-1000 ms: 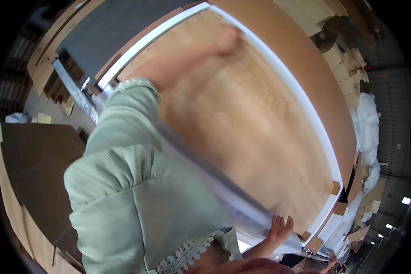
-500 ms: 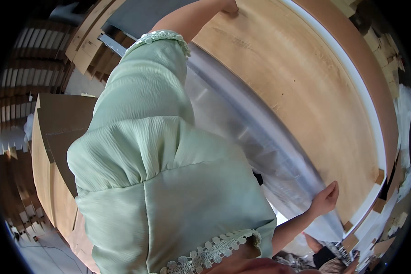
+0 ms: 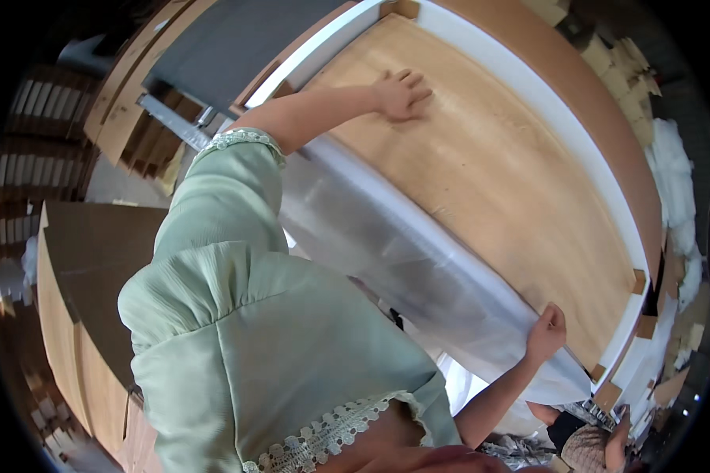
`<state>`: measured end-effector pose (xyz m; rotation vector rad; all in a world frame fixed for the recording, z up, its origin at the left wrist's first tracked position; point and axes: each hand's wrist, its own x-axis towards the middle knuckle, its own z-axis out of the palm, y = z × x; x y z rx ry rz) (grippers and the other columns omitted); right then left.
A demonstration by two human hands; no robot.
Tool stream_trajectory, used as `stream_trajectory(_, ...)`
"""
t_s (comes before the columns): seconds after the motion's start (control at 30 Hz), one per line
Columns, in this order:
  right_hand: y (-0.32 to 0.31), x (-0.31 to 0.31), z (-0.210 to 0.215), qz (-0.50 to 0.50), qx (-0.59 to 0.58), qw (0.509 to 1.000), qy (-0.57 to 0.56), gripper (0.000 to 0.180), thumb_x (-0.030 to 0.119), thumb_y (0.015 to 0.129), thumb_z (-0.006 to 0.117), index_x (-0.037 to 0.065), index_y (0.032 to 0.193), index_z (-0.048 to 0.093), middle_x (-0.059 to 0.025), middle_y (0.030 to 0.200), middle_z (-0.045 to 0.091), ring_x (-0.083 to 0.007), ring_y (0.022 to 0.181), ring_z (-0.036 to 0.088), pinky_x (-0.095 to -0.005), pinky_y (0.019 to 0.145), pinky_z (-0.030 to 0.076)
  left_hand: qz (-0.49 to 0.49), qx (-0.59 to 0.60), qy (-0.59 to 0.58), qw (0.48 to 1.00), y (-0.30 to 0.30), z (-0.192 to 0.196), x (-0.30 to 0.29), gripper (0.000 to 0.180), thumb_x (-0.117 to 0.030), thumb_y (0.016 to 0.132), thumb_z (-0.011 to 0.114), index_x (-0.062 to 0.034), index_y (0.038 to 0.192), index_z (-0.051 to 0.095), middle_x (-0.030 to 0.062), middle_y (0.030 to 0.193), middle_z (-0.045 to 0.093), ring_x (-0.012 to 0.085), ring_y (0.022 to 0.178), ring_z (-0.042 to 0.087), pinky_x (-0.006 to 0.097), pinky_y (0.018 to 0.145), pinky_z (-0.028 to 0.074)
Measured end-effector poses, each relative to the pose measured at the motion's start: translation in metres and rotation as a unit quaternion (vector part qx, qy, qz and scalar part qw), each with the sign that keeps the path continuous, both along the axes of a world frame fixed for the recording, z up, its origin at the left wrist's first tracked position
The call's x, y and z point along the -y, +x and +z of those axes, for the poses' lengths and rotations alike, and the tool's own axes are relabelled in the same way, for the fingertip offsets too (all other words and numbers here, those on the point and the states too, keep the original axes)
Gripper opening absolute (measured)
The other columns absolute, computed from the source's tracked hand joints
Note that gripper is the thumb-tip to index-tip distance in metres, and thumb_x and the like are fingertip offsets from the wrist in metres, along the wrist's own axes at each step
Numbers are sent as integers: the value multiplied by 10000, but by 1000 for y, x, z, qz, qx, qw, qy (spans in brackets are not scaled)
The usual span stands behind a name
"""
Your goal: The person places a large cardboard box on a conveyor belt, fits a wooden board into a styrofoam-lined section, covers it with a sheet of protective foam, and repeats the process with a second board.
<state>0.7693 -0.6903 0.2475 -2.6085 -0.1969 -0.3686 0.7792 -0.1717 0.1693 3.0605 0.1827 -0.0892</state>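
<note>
A large pale wooden panel (image 3: 481, 189) lies in front of me inside a white-lined frame (image 3: 521, 91). Translucent white plastic sheeting (image 3: 394, 229) hangs along its near edge. My left hand (image 3: 402, 96) is on the panel's surface towards its left end, fingers spread and holding nothing. At the right end of the near edge, my right hand (image 3: 546, 334) has its fingers curled around the sheeting's edge. Its fingertips are partly hidden. Small brown corner blocks (image 3: 639, 281) sit at the frame's corners.
To the left stand a dark grey board (image 3: 221, 51), a metal rail (image 3: 170, 122) and a large brown cardboard piece (image 3: 95, 252). White wadding (image 3: 670, 173) and scraps lie beyond the frame. Another person's arm and dark sleeve (image 3: 564, 430) show at the lower right.
My left hand has left its closed position near the panel's far left and now lies spread on the surface. My right hand stays at the near edge. The frame's left end has come into view.
</note>
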Motion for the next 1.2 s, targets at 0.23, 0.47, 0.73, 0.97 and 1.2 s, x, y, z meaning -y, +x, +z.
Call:
stream_trajectory(0.23,12,21,-5,11,-50,998,-30,201,212,802,555,20,760,598,-170,687,589,-324,631,567,-382,583,441,-15,-57,2,998,15,5,24,722,-630,850,293,-217,1418,125,174,1450,123,360,1342,79,525,1049,152)
stream_trajectory(0.47,21,31,7,1,-46,999,30,259,281,808,539,42,796,638,-169,782,625,-320,738,601,-380,659,470,-57,-93,-298,948,-17,94,112,452,-380,859,540,-36,1153,548,148,1131,571,245,1058,530,326,899,400)
stream_trajectory(0.73,-12,44,29,107,71,953,274,183,174,819,604,29,919,653,-118,853,649,-209,734,619,-298,677,480,131,302,-210,921,-263,96,184,207,-167,799,652,-8,932,650,129,910,652,187,857,618,266,733,468)
stream_trajectory(0.97,-2,63,9,230,-8,965,122,222,162,849,570,-10,977,628,-127,877,655,-184,798,609,-296,738,475,443,238,-206,839,-407,38,218,225,-226,807,625,-27,907,658,138,808,657,202,690,629,306,625,482)
stream_trajectory(1.2,147,152,-24,270,-263,891,-255,235,60,619,616,1,847,604,-150,711,603,-219,676,578,-322,632,463,408,127,-235,873,-453,-13,221,170,-205,797,603,-52,845,659,136,777,640,299,687,610,369,633,486)
